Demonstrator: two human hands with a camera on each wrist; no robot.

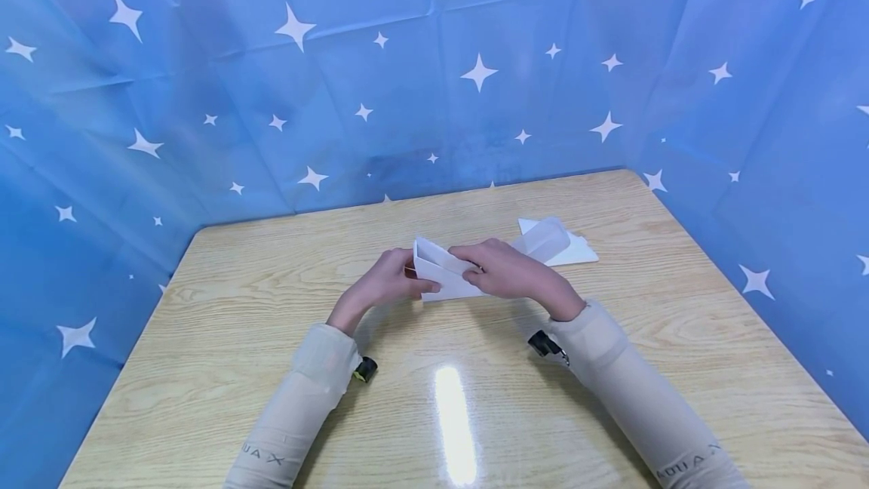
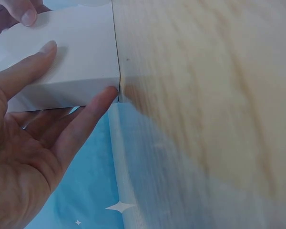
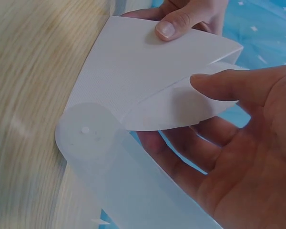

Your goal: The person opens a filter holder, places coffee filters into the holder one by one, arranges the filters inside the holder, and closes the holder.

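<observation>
A white folded card box is held between both hands near the middle of the table. My left hand grips its left end, thumb on one broad face and the other fingers around the narrow end. On the other side, my right hand pinches a curved flap of the box between thumb and fingers. A gap shows between that flap and the box wall. Beside the right hand, a frosted translucent strip with a rounded end overlaps the box's corner in the right wrist view.
Behind the right hand, a flat white card piece lies on the wood-grain table, partly under the translucent strip. A blue cloth with white stars hangs along the table's back and sides. Each sleeve carries a small black device at the wrist.
</observation>
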